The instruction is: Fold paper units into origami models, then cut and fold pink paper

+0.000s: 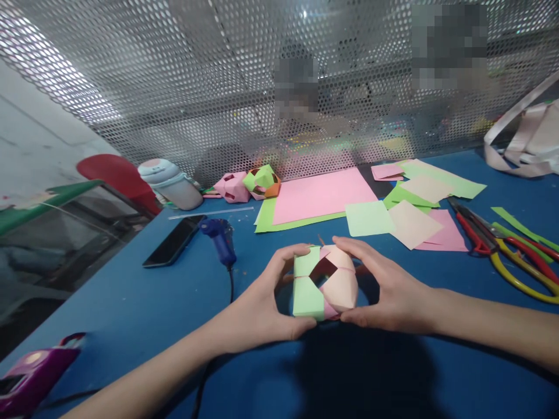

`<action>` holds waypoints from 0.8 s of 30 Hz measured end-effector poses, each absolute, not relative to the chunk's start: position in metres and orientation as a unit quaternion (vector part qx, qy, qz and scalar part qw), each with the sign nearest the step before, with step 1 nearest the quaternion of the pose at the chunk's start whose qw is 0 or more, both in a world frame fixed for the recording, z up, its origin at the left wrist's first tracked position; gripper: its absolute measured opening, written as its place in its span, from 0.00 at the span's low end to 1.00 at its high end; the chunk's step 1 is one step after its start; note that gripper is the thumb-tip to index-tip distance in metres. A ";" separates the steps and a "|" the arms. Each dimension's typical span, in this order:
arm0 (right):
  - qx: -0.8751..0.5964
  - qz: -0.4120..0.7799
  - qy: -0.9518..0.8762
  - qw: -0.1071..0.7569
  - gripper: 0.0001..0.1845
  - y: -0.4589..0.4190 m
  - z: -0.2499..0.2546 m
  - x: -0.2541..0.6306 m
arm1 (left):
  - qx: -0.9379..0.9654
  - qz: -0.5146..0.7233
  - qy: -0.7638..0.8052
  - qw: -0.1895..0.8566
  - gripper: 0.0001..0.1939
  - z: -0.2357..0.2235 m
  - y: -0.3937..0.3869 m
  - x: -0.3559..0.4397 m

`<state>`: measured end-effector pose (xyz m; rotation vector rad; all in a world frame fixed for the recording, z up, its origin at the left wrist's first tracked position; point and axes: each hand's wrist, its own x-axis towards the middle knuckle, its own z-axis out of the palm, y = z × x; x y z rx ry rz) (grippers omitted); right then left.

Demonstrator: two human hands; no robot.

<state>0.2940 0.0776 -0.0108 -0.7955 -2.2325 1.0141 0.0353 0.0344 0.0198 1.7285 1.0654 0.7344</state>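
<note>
While both hands are facing each other over the blue table (131, 326), they are grasping one folded paper box (334, 288) between them. The left hand (266, 302) is gripping its pale green side, the thumb pressing near the lower edge and the fingers curling over the top. The right hand (393, 291) is holding the peach side in a similar way, thumb low and index finger on top. A diamond-shaped opening is showing between the two colors. The box is sitting near the front of the table; I cannot tell whether it is touching the surface. Left of it, a blue glue gun (222, 241) is lying beside a black phone (174, 241). Behind it, a large pink sheet (323, 195) is overlapping a green sheet (265, 218), and a pale green square (370, 218) is lying beside a peach square (413, 224). Yellow-handled scissors (500, 272) are resting farther right.
</note>
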 end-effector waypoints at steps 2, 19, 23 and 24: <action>-0.303 0.388 -0.824 0.281 0.55 0.078 -0.011 0.293 | 0.706 0.302 0.436 0.469 0.42 0.019 0.034 0.035; -0.291 0.496 -0.748 0.331 0.51 0.078 -0.021 0.292 | 0.682 0.332 0.459 0.463 0.38 0.018 0.031 0.043; -0.283 0.500 -0.745 0.338 0.51 0.079 -0.022 0.291 | 0.684 0.337 0.460 0.455 0.38 0.018 0.031 0.044; -0.281 0.501 -0.745 0.339 0.51 0.080 -0.022 0.292 | 0.683 0.337 0.459 0.456 0.38 0.018 0.031 0.044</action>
